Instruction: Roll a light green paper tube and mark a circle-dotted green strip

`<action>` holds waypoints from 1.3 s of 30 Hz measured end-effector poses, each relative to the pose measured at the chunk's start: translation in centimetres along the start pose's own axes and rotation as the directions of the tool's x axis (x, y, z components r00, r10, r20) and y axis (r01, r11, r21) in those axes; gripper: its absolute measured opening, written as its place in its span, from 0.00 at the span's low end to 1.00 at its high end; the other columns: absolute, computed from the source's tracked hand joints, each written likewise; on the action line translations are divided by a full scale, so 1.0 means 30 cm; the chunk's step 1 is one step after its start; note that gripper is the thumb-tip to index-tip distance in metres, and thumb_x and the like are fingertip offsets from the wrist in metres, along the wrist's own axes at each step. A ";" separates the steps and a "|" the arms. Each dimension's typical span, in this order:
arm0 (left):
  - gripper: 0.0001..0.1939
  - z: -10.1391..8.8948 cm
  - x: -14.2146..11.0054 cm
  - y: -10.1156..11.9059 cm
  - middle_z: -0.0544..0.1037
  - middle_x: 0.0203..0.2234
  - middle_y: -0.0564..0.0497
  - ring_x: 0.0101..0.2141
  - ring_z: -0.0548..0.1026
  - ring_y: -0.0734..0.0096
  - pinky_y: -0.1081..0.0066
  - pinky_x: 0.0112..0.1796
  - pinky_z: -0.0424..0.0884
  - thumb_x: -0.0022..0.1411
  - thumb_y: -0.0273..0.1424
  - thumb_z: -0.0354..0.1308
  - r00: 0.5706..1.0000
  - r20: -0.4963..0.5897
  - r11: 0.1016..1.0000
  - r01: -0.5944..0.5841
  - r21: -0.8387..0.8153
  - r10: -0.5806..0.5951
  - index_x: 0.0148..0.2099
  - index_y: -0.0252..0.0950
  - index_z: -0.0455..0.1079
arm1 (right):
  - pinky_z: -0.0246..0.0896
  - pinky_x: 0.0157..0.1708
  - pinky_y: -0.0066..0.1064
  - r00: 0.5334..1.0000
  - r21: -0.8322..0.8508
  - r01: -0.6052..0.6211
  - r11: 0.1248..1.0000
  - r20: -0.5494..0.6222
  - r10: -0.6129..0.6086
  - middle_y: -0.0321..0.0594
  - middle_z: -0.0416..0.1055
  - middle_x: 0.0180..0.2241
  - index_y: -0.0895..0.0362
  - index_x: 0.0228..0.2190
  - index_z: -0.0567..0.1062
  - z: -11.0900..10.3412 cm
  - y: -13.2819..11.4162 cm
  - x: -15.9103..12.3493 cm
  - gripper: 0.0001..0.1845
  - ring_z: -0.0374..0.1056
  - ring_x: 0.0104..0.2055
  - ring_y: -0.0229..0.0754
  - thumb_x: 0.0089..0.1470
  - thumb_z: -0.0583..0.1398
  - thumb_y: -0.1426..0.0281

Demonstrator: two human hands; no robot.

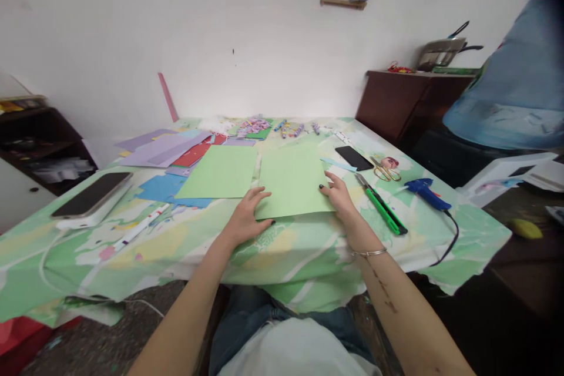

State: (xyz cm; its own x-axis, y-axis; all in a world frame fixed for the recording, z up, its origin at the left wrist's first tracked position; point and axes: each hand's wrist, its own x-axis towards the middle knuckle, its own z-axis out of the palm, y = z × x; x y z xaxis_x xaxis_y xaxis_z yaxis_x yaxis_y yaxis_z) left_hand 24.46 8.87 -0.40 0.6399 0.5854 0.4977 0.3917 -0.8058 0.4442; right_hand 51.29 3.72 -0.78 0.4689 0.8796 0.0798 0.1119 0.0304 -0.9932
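Note:
A light green sheet of paper (293, 179) lies in front of me on the table. At its near left corner, my left hand (247, 211) touches it, fingers stretched over the edge and thumb apart, just past the near edge. My right hand (341, 197) rests at the right edge, open, its thumb on the sheet and its fingers along the side. Left of this sheet lies a second light green sheet (222, 170), partly over blue paper (158, 187). A green utility knife (382, 208) is just right of my right hand.
Purple sheets (165, 147) and red paper (194, 154) overlap at the back left. A phone (92, 194) sits on a white box. To the right are another phone (353, 158), scissors (385, 170) and a blue glue gun (427, 192) with its cord over the table edge.

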 end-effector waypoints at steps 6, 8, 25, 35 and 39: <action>0.15 -0.008 -0.003 0.009 0.70 0.48 0.46 0.49 0.68 0.62 0.60 0.50 0.64 0.48 0.25 0.58 0.999 -0.023 0.998 -0.028 -0.051 0.027 0.41 0.38 0.70 | 0.67 0.33 0.34 0.998 -0.009 -0.036 0.999 -0.054 0.036 0.45 0.75 0.36 0.59 0.51 0.67 -0.006 -0.009 -0.009 0.32 0.72 0.33 0.45 0.40 0.58 0.73; 0.09 -0.008 -0.003 0.007 0.74 0.43 0.48 0.44 0.72 0.64 0.63 0.47 0.67 0.49 0.25 0.58 0.999 -0.041 0.998 -0.008 -0.069 0.005 0.36 0.38 0.72 | 0.67 0.35 0.35 0.997 -0.106 -0.012 0.994 -0.081 0.004 0.45 0.75 0.37 0.59 0.49 0.69 -0.010 0.002 -0.003 0.31 0.72 0.36 0.46 0.39 0.59 0.73; 0.06 0.006 0.005 -0.019 0.79 0.31 0.50 0.33 0.76 0.65 0.65 0.38 0.70 0.52 0.25 0.56 0.983 -0.117 0.989 0.133 -0.063 -0.140 0.32 0.38 0.73 | 0.63 0.45 0.37 0.940 -0.075 0.337 0.939 -0.027 -0.339 0.43 0.77 0.35 0.58 0.34 0.78 -0.044 -0.060 -0.072 0.14 0.71 0.42 0.45 0.49 0.56 0.67; 0.09 -0.002 0.011 -0.010 0.79 0.30 0.51 0.33 0.75 0.65 0.66 0.37 0.68 0.57 0.28 0.50 0.984 -0.097 0.989 0.143 -0.049 -0.147 0.32 0.39 0.72 | 0.58 0.50 0.40 0.786 -0.159 0.485 0.860 0.510 -0.349 0.42 0.75 0.40 0.54 0.33 0.80 -0.038 -0.084 -0.097 0.15 0.68 0.46 0.48 0.39 0.65 0.66; 0.10 -0.003 0.012 -0.015 0.79 0.29 0.51 0.33 0.75 0.65 0.66 0.37 0.68 0.58 0.30 0.49 0.979 -0.108 0.983 0.163 -0.081 -0.172 0.32 0.38 0.72 | 0.63 0.43 0.37 0.926 -0.270 0.331 0.904 0.280 -0.255 0.40 0.77 0.30 0.56 0.27 0.80 -0.042 -0.027 -0.063 0.09 0.71 0.36 0.45 0.40 0.62 0.68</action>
State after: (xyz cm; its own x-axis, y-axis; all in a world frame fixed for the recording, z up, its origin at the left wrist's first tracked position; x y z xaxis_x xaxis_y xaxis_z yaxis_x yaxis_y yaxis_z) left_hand 24.46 9.45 -0.36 0.4879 0.7213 0.4916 0.4358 -0.6893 0.5788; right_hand 51.41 1.43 -0.01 0.1603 0.9393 0.3035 0.4932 0.1901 -0.8489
